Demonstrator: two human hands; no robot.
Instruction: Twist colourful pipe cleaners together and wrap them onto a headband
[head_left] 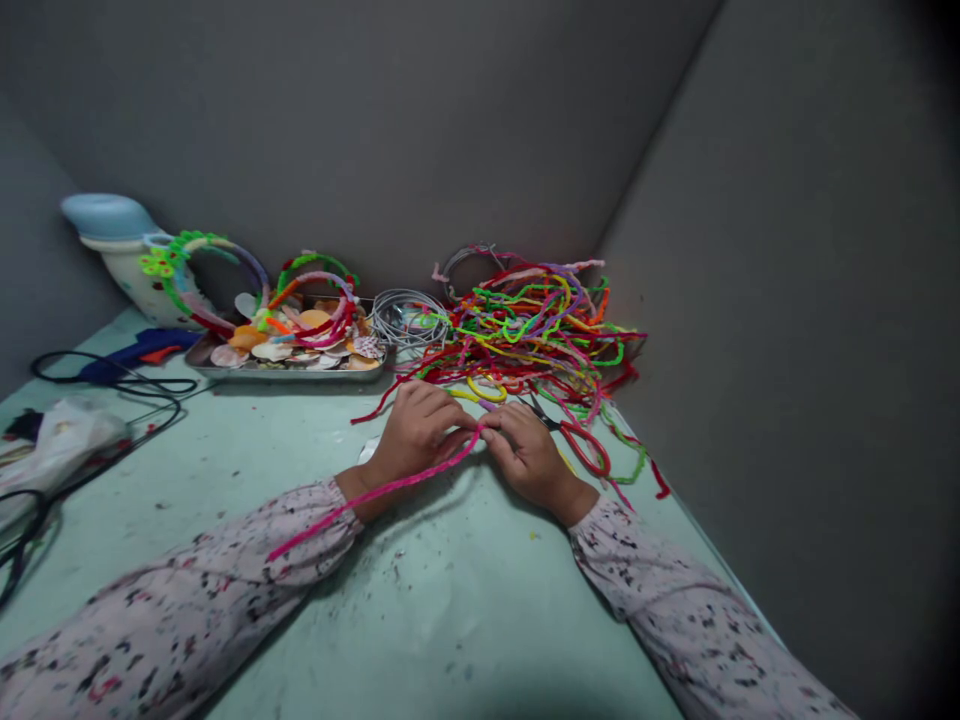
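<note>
My left hand [415, 430] and my right hand [525, 450] meet fingertip to fingertip on the pale green table [225, 470], both pinching a pink pipe cleaner [375, 492]. Its free end trails back and left over my left wrist and sleeve. Just behind my hands lies a tangled heap of pipe cleaners [532, 330] in many colours. Red-handled scissors [581, 445] lie right beside my right hand.
A metal tray [292, 372] of shells and wrapped hoops stands at the back left, with coils of white wire [409, 318] beside it. A white and blue container [124, 250], a blue glue gun [135, 352], black cables [97, 385] and a plastic bag [64, 435] lie left. Grey walls close in behind and right.
</note>
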